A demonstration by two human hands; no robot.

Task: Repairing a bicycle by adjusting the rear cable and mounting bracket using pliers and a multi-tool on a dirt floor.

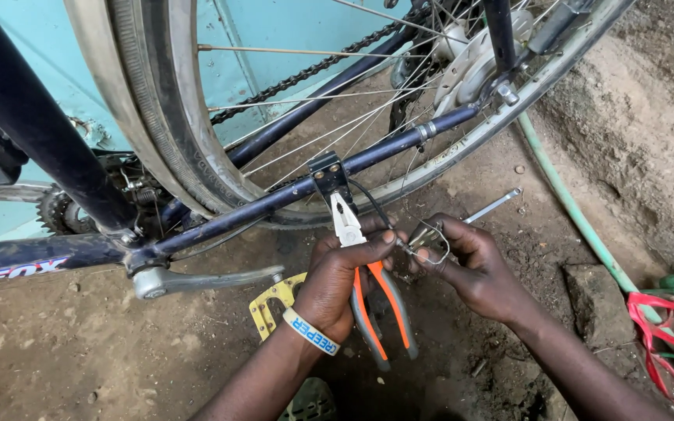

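Note:
My left hand (337,281) grips a pair of pliers (368,292) with orange and grey handles, their steel jaws pointing up at a small black bracket (328,173) on the dark blue bicycle frame tube (274,199). A thin black cable (372,204) runs from that bracket down toward my hands. My right hand (470,265) pinches a small bent metal wire part (428,240) just right of the pliers' jaws. The rear wheel (196,148) with spokes and tyre stands right behind the frame tube.
A silver crank arm (196,281) with a yellow pedal (274,300) lies below the frame. A metal rod tool (493,206) rests on the dirt ground. A green hose (571,210) runs down the right side; red cord (665,327) and a stone (598,296) lie at right.

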